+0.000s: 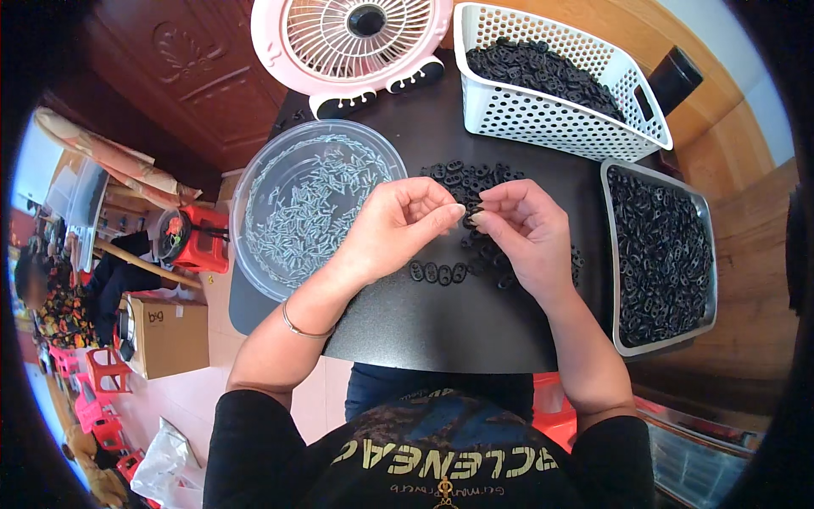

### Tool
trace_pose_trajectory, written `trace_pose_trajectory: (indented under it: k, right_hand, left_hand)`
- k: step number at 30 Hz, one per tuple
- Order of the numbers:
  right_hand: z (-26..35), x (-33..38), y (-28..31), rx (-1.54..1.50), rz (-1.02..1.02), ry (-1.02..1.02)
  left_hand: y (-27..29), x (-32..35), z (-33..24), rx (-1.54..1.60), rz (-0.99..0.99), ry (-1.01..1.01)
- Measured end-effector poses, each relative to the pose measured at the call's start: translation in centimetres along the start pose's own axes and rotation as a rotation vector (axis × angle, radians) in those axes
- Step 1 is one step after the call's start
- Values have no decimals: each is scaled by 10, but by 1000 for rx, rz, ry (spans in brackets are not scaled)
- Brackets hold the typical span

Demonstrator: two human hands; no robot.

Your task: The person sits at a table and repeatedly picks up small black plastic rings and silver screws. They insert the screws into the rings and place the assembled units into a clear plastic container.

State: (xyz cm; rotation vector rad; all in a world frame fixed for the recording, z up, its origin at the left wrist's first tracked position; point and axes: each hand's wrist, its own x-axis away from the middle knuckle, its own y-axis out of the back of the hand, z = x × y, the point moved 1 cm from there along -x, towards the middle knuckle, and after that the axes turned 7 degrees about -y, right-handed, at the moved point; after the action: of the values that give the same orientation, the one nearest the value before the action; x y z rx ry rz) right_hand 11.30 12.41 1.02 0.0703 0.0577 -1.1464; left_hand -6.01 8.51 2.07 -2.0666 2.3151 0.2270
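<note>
Above the middle of the black table, both of my hands meet fingertip to fingertip. With thumb and forefinger my right hand [530, 233] pinches a small black plastic piece [471, 219]. My left hand [405, 219] is closed in a pinch against the same spot; what its fingertips hold is too small to make out. Behind and below my fingers lies a loose pile of black oval plastic pieces [458, 174] with holes. A short row of such black ovals [438, 272] lies nearer to me. Left of my left hand stands a clear round tub [246, 199] with many small silvery screw-like pins [318, 212].
A white perforated basket [543, 114] of black parts stands at the back right. A grey-rimmed tray [612, 254] of black ovals sits at the right edge. The pink fan [267, 42] stands at the back. Leftward are a cardboard box [178, 335], red stools [108, 371] and a seated person [68, 293].
</note>
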Motion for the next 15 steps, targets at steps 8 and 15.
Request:
trace_pose_trajectory:
  k: [8,15]
  right_hand:
    - [1,1,-2,22,-15,4]
    - [2,2,0,23,-7,-43]
  left_hand:
    - [-3,1,1,94,-12,14]
    - [-7,3,5,67,-52,-85]
